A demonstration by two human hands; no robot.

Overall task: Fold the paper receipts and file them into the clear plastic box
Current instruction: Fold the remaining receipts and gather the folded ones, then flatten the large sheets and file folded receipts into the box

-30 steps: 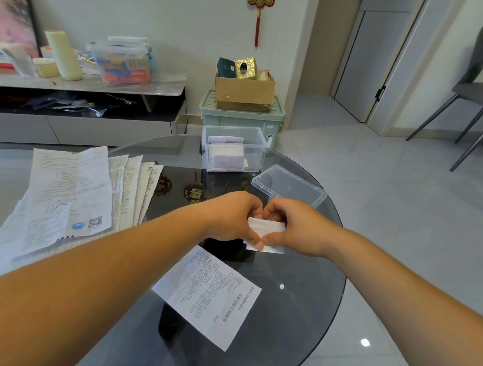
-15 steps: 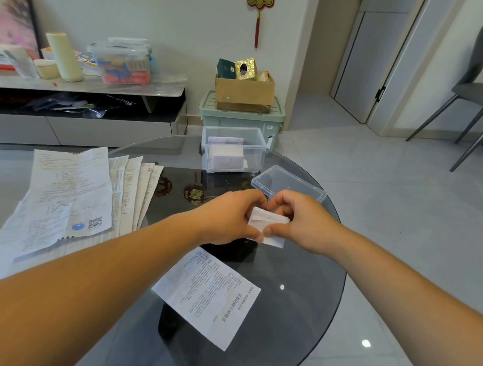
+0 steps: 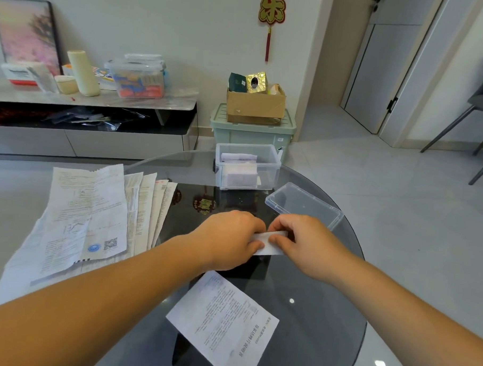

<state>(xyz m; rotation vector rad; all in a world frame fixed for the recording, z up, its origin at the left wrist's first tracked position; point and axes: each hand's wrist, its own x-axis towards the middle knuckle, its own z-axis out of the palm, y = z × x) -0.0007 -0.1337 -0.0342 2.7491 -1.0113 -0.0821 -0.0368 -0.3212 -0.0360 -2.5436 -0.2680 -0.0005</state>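
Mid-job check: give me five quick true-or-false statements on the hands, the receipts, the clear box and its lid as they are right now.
1. The left hand and right hand both pinch one small folded receipt. True.
2. The clear plastic box is empty. False: folded papers already stand in it.
3. The lid is closed on the box. False: it lies off the box on the glass table, near the right hand.
4. One flat receipt lies on the table nearer the person than the hands. True.
5. The stack of receipts lies at the table's right side. False: it is at the left.
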